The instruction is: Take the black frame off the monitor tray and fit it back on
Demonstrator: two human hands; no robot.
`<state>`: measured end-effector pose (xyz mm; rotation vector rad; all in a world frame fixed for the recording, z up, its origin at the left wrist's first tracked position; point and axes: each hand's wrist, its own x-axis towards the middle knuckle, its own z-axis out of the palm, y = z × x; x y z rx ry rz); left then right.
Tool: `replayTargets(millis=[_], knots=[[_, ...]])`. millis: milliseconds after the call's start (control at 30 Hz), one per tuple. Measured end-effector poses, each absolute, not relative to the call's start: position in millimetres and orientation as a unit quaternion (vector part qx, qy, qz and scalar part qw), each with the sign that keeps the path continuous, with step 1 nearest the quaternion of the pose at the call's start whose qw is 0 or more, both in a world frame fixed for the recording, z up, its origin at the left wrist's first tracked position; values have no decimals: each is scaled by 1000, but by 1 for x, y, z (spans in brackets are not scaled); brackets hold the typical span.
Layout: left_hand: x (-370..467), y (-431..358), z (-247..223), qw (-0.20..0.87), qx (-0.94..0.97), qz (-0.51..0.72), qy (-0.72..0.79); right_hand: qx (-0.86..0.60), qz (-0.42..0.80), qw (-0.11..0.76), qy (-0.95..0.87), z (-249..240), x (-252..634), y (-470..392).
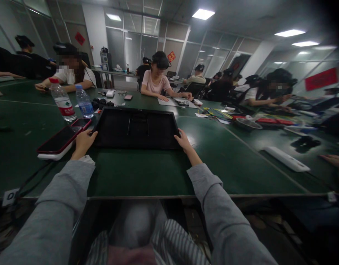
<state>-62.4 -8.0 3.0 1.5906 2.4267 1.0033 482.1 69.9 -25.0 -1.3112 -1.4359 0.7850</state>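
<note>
A red-edged phone (57, 141) and a blue-capped bottle (85, 103) are noted at left. Gripped by the left hand (84, 142) at its left edge, a black panel (161, 132) is held on or just above the tabletop (139, 175), its right edge gripped by the right hand (184, 141). A white power strip (287, 159) is sited farther right.

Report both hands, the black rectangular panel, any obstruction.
Left hand and right hand gripping opposite ends. Black rectangular panel held between them, over green tabletop. Red-edged black phone close beside left hand.
</note>
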Motion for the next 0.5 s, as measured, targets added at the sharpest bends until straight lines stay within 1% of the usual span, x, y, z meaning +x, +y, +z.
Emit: replayTargets(millis=[233, 333, 500], knots=[[-54, -15, 12, 51, 504, 389, 770, -542, 416, 502, -530, -14, 478, 58], [-60, -12, 9, 67, 487, 395, 776, -545, 447, 493, -509, -7, 482, 56], [-80, 0, -6, 76, 491, 368, 786, -529, 422, 501, -539, 5, 494, 54]])
